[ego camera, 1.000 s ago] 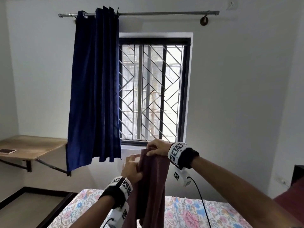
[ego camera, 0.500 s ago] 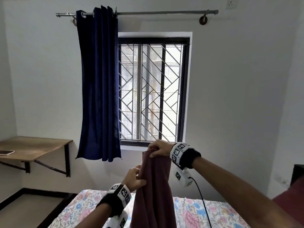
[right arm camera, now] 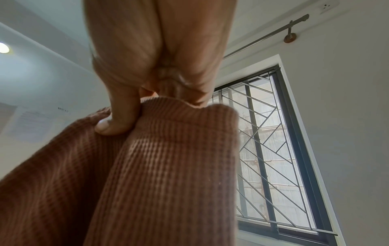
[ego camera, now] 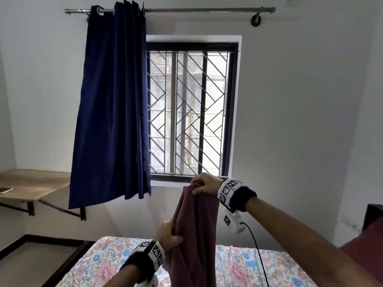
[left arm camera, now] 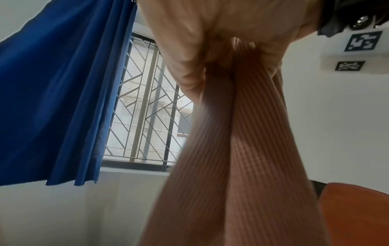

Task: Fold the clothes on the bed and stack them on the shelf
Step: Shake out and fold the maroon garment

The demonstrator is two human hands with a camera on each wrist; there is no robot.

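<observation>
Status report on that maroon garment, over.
Right hand pinches maroon garment top. Left hand grips its side. Hangs above bed. Nothing obstructing.

This is a bedroom in a home. A bed (ego camera: 116, 255) with a floral sheet in pink and blue fills the lower part of the head view, its dark wooden frame showing along the left edge. Behind it, a window (ego camera: 190, 108) with a black frame and a diagonal metal grille sits in a plain white wall. A navy curtain (ego camera: 112, 104) hangs bunched at the left end of a metal rod (ego camera: 207, 10). A wooden wall-mounted shelf (ego camera: 35, 183) on brackets stands at the left, a phone (ego camera: 5, 190) lying near its left edge.
</observation>
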